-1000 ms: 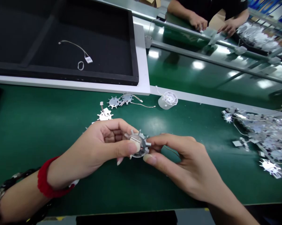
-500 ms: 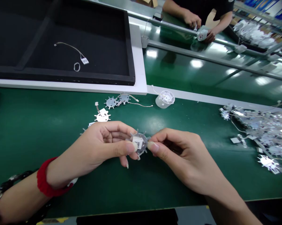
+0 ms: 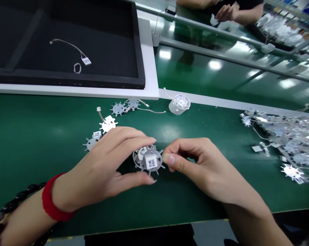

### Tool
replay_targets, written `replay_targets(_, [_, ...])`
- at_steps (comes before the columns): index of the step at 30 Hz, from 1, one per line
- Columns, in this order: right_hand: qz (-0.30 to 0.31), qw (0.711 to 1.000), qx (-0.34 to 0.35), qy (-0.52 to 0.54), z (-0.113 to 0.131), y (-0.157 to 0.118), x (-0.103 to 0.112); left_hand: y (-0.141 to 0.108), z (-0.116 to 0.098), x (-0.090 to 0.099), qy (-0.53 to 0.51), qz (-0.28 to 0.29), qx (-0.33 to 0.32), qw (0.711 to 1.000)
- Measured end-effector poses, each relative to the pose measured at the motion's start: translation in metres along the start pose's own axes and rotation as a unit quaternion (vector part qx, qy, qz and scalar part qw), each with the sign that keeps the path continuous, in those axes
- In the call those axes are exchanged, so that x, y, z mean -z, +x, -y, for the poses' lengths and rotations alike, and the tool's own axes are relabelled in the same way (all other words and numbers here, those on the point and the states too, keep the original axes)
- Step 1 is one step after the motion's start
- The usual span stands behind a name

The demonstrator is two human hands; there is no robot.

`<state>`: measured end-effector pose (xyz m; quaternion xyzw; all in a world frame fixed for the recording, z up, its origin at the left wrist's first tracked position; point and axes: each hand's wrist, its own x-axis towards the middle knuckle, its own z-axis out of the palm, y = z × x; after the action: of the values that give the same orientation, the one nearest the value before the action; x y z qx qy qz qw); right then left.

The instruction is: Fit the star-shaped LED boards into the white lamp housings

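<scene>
A grey disc (image 3: 157, 166) with short prongs around its rim and a small white printed label is between my hands, above the green tabletop. Behind it, partly covered, shows a pale spoked round part (image 3: 137, 158). My left hand (image 3: 113, 160) has its thumb below and fingers above these parts, spread apart; whether they touch the prongs I cannot tell. From the right, my right hand (image 3: 195, 164) pinches the edge of the disc between thumb and index finger. Further pronged discs (image 3: 108, 125) with labels and leads lie beyond my left hand.
A white cylindrical housing (image 3: 179, 104) stands near the back edge. At right is a pile of pronged discs and wires (image 3: 293, 140). A black-lined tray (image 3: 141, 58) at back left holds a labelled lead (image 3: 86, 61). Across a metal rail, a co-worker's hand (image 3: 227, 13) is visible.
My left thumb has come off the label, and the left fingers have spread around the parts. The pale spoked part now shows behind the disc. My right hand keeps its pinch.
</scene>
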<state>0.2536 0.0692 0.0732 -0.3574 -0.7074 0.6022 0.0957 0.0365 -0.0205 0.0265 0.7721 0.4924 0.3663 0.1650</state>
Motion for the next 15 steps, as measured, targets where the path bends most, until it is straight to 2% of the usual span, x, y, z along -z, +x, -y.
replay_targets(4, [-0.006, 1.0, -0.006, -0.017, -0.002, 0.0, -0.003, 0.001, 0.0, 0.002, 0.03, 0.006, -0.012, 0.999])
replay_targets(7, [-0.046, 0.997, 0.01, -0.058, -0.006, 0.003, -0.005, 0.003, 0.002, 0.004, 0.068, 0.014, -0.033, 0.997])
replay_targets(10, [-0.082, 0.99, 0.034, -0.111, -0.009, 0.005, -0.008, 0.004, 0.005, 0.004, 0.086, 0.034, -0.027, 0.995])
replay_targets(15, [-0.083, 0.983, 0.042, -0.159, -0.012, 0.007, -0.01, 0.005, 0.006, 0.003, 0.088, 0.049, -0.019, 0.995])
